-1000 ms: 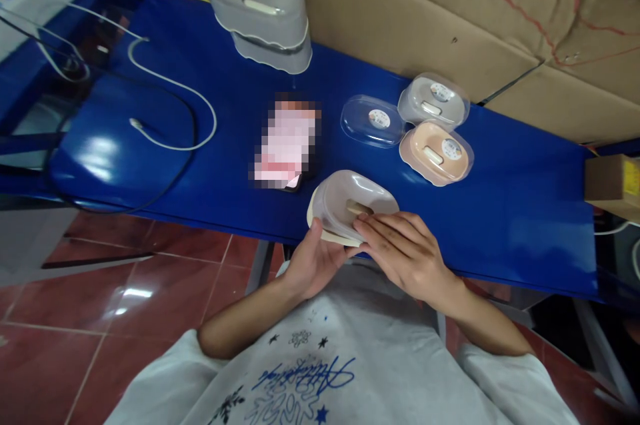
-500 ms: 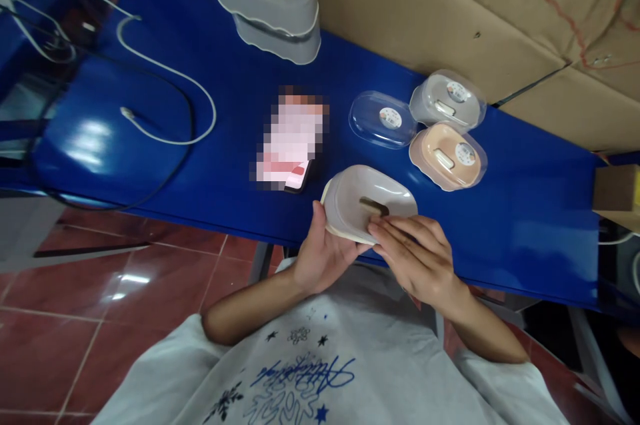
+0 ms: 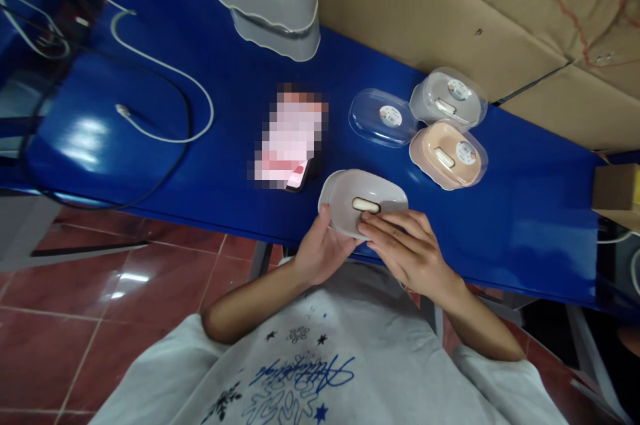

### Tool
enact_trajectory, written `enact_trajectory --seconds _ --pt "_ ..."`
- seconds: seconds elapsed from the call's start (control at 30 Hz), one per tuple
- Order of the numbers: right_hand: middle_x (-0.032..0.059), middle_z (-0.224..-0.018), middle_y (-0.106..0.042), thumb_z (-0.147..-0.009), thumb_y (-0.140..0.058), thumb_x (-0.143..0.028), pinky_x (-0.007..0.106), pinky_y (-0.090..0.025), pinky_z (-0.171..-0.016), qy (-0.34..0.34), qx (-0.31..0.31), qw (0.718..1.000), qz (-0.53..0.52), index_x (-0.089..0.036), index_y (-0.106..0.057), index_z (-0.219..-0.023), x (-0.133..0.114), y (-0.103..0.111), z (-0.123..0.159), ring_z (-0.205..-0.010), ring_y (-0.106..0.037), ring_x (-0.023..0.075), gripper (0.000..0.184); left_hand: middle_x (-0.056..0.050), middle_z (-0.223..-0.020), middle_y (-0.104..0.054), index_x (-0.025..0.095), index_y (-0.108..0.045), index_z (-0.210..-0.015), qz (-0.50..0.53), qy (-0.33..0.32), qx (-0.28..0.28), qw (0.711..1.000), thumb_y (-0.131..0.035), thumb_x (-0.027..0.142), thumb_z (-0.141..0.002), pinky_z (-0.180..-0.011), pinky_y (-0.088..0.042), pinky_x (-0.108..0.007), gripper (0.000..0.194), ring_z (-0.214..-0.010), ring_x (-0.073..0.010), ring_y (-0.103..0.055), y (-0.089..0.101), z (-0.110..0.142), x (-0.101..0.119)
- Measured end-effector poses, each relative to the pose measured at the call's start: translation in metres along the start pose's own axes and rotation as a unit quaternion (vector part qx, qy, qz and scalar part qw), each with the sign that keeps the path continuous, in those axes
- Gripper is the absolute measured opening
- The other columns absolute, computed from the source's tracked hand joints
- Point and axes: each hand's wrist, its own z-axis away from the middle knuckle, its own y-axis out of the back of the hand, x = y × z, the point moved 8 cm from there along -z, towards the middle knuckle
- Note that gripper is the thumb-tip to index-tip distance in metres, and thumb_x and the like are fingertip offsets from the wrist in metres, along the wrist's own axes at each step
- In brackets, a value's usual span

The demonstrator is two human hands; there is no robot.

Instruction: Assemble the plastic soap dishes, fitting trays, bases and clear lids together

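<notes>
A pale grey oval plastic box (image 3: 341, 197) is held just over the front edge of the blue table. Its top has a dark-edged slot with a small cream handle (image 3: 366, 205) in it. My left hand (image 3: 325, 248) cups the box from its left side and underneath, thumb against the wall. My right hand (image 3: 407, 248) grips the near right rim, with its fingertips on the top right beside the handle. The thumb of that hand is mostly hidden. Left of the box, a phone (image 3: 298, 175) with a blurred screen lies on the table.
Behind the box lie a clear oval lid (image 3: 367, 120), a grey box (image 3: 425, 102) and a peach box (image 3: 435, 162) with clear covers. Large grey containers (image 3: 270, 5) stand stacked at the back. Cables (image 3: 165, 65) loop over the left of the blue table (image 3: 525, 212); cardboard (image 3: 425, 12) lines the back.
The box has shifted slightly left and turned its top more toward me. Its slot looked mostly dark before; the cream handle now shows there. My right hand moved a little left with it.
</notes>
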Motion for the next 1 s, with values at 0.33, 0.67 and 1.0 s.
enact_trajectory --seconds 0.33,0.67,1.0 --pt "0.0090 -0.170 -0.052 -0.112 -0.045 -0.027 0.061 -0.040 -0.131 -0.057 -0.002 0.998 -0.015 -0.029 -0.045 -0.166 0.083 0.016 -0.055 -0.159 -0.047 0.0318 0.054 -0.008 -0.153 -0.069 0.031 -0.046 -0.166 0.010 -0.014 0.010 1.000 -0.072 0.058 -0.098 -0.131 -0.037 -0.054 0.077 -0.159 -0.0346 -0.045 -0.001 0.003 -0.004" --pt "0.0186 -0.167 -0.046 -0.097 -0.074 -0.049 0.071 -0.035 -0.129 -0.085 -0.105 0.990 0.034 -0.025 -0.047 -0.161 0.127 -0.023 -0.092 -0.160 -0.038 0.0462 0.074 -0.007 -0.153 -0.069 0.031 -0.053 -0.161 0.029 0.001 0.021 0.999 -0.062 0.067 -0.102 -0.129 -0.041 -0.054 0.070 -0.160 -0.0348 -0.044 0.000 0.001 0.002" --pt "0.0114 -0.166 -0.053 -0.097 -0.076 -0.052 0.056 -0.051 -0.124 -0.012 -0.091 0.989 -0.112 -0.032 -0.049 -0.161 0.051 0.029 -0.057 -0.151 -0.055 0.0367 0.072 -0.009 -0.156 -0.066 0.030 -0.058 -0.157 0.016 0.032 -0.009 0.999 -0.058 0.072 -0.102 -0.127 -0.042 -0.060 0.069 -0.160 -0.0395 -0.043 -0.007 0.001 0.002"
